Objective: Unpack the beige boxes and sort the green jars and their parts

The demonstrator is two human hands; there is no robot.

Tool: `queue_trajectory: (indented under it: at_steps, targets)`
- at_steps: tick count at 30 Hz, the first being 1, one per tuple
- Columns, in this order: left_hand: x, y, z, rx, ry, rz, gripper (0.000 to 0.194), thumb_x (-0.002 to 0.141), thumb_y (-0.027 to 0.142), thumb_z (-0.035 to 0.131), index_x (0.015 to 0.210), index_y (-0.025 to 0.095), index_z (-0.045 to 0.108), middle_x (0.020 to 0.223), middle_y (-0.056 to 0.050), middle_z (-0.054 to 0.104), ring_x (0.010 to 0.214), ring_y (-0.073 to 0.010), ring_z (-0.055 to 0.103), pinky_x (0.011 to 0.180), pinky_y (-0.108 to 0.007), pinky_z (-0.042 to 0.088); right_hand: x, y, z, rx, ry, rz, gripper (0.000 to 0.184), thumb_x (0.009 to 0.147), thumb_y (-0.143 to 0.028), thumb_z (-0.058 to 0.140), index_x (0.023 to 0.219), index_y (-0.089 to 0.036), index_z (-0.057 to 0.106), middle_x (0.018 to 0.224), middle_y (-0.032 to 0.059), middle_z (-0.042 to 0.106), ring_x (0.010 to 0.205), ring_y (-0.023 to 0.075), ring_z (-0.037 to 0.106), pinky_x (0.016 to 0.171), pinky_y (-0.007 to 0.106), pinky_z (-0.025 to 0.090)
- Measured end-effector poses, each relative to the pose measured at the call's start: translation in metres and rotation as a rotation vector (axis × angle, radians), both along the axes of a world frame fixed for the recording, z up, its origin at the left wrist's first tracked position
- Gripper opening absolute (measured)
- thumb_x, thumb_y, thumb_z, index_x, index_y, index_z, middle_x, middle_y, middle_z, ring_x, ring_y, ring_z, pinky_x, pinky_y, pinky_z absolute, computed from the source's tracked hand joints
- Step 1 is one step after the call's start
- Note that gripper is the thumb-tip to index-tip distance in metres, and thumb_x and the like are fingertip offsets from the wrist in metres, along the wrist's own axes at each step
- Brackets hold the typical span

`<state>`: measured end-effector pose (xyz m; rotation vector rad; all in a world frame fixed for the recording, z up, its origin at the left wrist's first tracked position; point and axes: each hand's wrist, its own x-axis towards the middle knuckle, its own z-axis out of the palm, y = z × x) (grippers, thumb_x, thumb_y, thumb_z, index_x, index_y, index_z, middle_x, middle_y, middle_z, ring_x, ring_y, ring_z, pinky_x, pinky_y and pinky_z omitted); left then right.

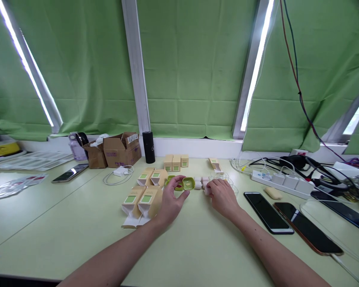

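My left hand (172, 201) is curled, thumb and fingers around a small green open case (188, 183). Part of the case is hidden behind the fingers. On the right, my right hand (223, 196) has its fingers bent down over a small pale pinkish-white piece (208, 189), whose kind I cannot make out. Similar small pale pieces (198, 183) lie between the two hands. Clear plastic pieces (233, 187) show behind the right hand. Left of my left hand stand several small tan cartons with green labels (149, 198), their near flaps open.
Small closed cartons (176, 163) stand farther back, with a black bottle (148, 147) and a brown cardboard box (122, 150) to their left. An open carton (215, 164) lies behind my right hand. Phones (268, 212), a power strip (283, 183) and tangled cables occupy the right side.
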<state>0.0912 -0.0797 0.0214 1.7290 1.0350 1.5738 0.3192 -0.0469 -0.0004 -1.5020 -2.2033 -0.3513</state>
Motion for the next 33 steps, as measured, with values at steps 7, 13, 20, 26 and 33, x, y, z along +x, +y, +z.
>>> queue_trajectory:
  at_steps: [7, 13, 20, 26, 33]
  targets:
    - [0.000, 0.000, 0.000, -0.005, -0.002, 0.001, 0.041, 0.084, 0.030, 0.072, 0.123, 0.023, 0.060, 0.126, -0.010, 0.066, 0.114, -0.0245, 0.062, 0.099, -0.041, 0.049, -0.001, 0.001, -0.001, 0.004, -0.043, -0.005, 0.023, 0.083, -0.004, 0.059, 0.096, -0.021, 0.067, 0.105, 0.0102, 0.072, 0.103, 0.0273, 0.059, 0.088, 0.036, 0.035]
    - [0.000, 0.001, -0.001, 0.004, 0.003, 0.018, 0.040, 0.084, 0.029, 0.072, 0.122, 0.024, 0.062, 0.127, -0.010, 0.066, 0.115, -0.0248, 0.062, 0.098, -0.040, 0.050, 0.000, 0.002, -0.002, -0.008, -0.017, -0.013, 0.027, 0.082, -0.004, 0.060, 0.102, -0.021, 0.066, 0.105, 0.0096, 0.072, 0.104, 0.0272, 0.060, 0.088, 0.036, 0.035]
    - [0.000, 0.000, -0.001, 0.003, -0.010, 0.001, 0.039, 0.083, 0.027, 0.073, 0.121, 0.023, 0.062, 0.125, -0.010, 0.068, 0.116, -0.0254, 0.062, 0.099, -0.041, 0.049, 0.003, -0.002, 0.008, 0.048, 0.137, -0.026, 0.043, 0.075, -0.002, 0.059, 0.114, -0.021, 0.060, 0.116, 0.0109, 0.068, 0.109, 0.0284, 0.058, 0.092, 0.037, 0.038]
    - [0.003, -0.002, 0.001, 0.001, -0.025, -0.041, 0.040, 0.082, 0.024, 0.073, 0.120, 0.023, 0.061, 0.124, -0.010, 0.070, 0.116, -0.0263, 0.065, 0.100, -0.043, 0.049, -0.010, -0.022, 0.023, 0.130, 0.288, 0.080, 0.035, 0.077, -0.007, 0.057, 0.109, -0.022, 0.056, 0.111, 0.0109, 0.066, 0.107, 0.0310, 0.057, 0.090, 0.042, 0.041]
    - [0.005, -0.004, 0.001, 0.010, -0.064, -0.100, 0.042, 0.083, 0.028, 0.077, 0.120, 0.023, 0.059, 0.124, -0.011, 0.071, 0.119, -0.0274, 0.066, 0.103, -0.044, 0.049, -0.035, -0.045, 0.019, 0.250, 0.445, 0.358, 0.045, 0.081, -0.012, 0.059, 0.123, -0.024, 0.048, 0.122, 0.0128, 0.060, 0.118, 0.0338, 0.054, 0.100, 0.052, 0.045]
